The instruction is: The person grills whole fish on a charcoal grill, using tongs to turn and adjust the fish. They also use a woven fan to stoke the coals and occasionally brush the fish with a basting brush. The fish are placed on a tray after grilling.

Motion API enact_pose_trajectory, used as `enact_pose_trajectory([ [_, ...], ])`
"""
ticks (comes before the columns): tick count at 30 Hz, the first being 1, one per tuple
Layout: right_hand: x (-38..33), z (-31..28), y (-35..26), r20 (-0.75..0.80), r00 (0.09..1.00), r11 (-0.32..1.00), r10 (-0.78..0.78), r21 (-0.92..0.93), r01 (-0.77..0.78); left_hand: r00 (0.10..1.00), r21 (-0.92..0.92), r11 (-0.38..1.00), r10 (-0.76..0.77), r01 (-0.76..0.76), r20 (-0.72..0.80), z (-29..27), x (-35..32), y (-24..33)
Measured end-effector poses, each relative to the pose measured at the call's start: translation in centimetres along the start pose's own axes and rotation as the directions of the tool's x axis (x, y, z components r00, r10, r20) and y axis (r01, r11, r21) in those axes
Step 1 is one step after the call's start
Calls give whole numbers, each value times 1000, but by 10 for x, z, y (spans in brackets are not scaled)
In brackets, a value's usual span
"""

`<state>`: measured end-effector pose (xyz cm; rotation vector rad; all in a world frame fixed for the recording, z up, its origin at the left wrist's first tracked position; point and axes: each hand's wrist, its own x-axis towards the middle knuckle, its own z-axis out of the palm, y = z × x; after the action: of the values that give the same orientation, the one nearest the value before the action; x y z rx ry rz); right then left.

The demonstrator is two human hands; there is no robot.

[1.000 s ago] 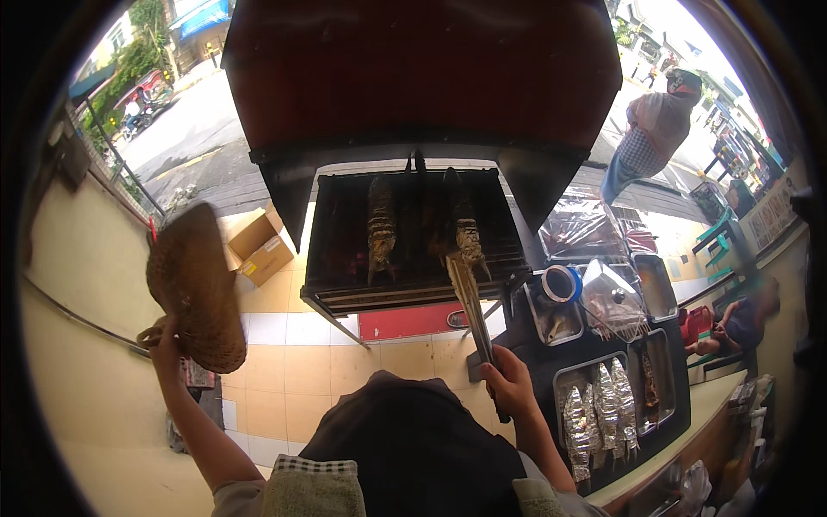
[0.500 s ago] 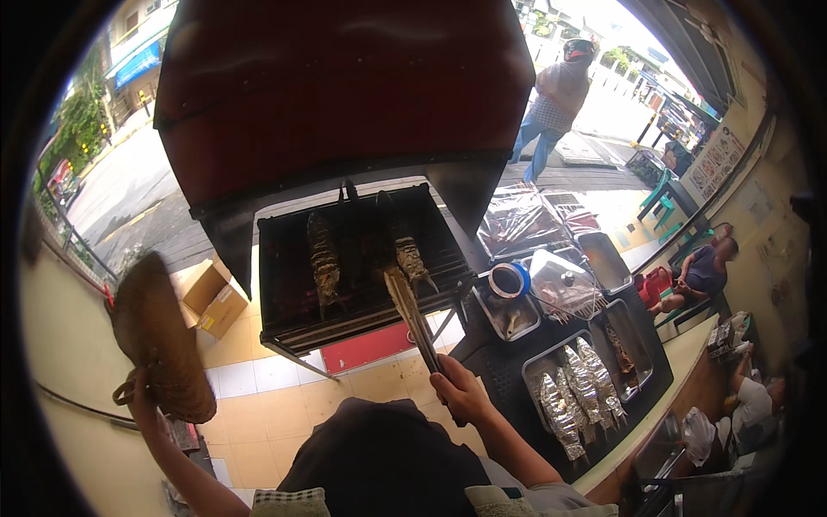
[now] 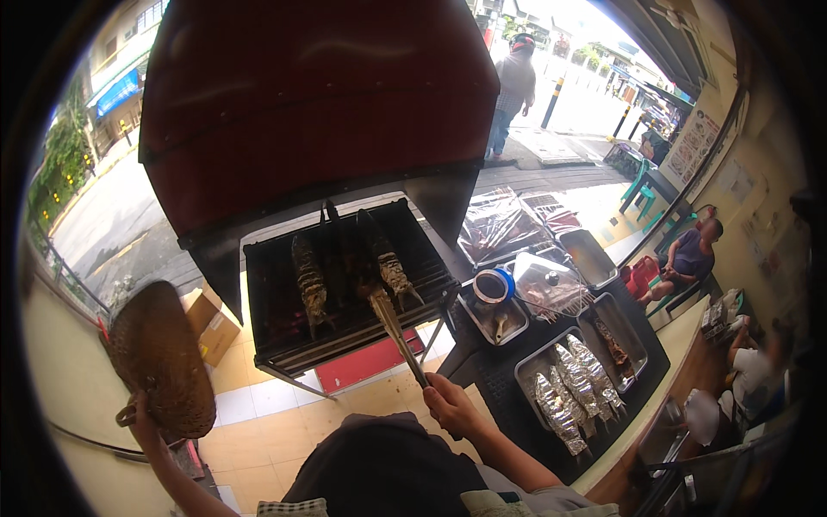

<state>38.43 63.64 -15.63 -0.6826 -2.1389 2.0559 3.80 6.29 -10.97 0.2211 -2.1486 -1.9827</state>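
My right hand (image 3: 450, 405) grips long metal tongs (image 3: 396, 332) that reach up onto the black charcoal grill (image 3: 276, 340). The tong tips sit at a skewered fish (image 3: 389, 265) lying on the grate. Another grilled fish (image 3: 310, 280) lies to its left. My left hand (image 3: 138, 412) holds the handle of a round woven fan (image 3: 162, 360), raised upright to the left of the grill, apart from it.
A red hood (image 3: 319, 103) hangs over the grill. A black side table (image 3: 500, 370) carries metal trays with foil-wrapped fish (image 3: 573, 379), a blue-rimmed pot (image 3: 493, 285) and plastic-covered trays. A cardboard box (image 3: 211, 323) sits on the floor. One person stands on the street (image 3: 514, 82); another sits at right (image 3: 689, 254).
The view has swung left and tilted, so the grill sits nearer the middle. The fan stays raised at my left and the tongs stay on the fish.
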Motion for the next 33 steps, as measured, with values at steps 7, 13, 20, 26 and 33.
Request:
enact_pose_trajectory([
  [7, -7, -11, -4, -47, 998, 992, -48, -116, 42, 918, -795, 461, 158, -394, -364, -34, -78, 98],
  [13, 2, -7, -6, -15, 996, 990, -84, -117, 82, 985, -408, 896, 160, -174, -69, -27, -3, 14],
  [20, -2, -11, -12, -29, 998, 970, -57, -240, 48, 970, -384, 893, 237, -236, -46, -29, -56, 53],
  [26, 4, -7, -13, -29, 998, 984, -59, -167, 54, 645, -975, 111, 734, 195, 213, -26, -57, 93],
  [33, 3, 0, -11, -7, 995, 986, -96, -138, 94, 982, -112, 979, 158, -169, -100, 16, -63, 48],
])
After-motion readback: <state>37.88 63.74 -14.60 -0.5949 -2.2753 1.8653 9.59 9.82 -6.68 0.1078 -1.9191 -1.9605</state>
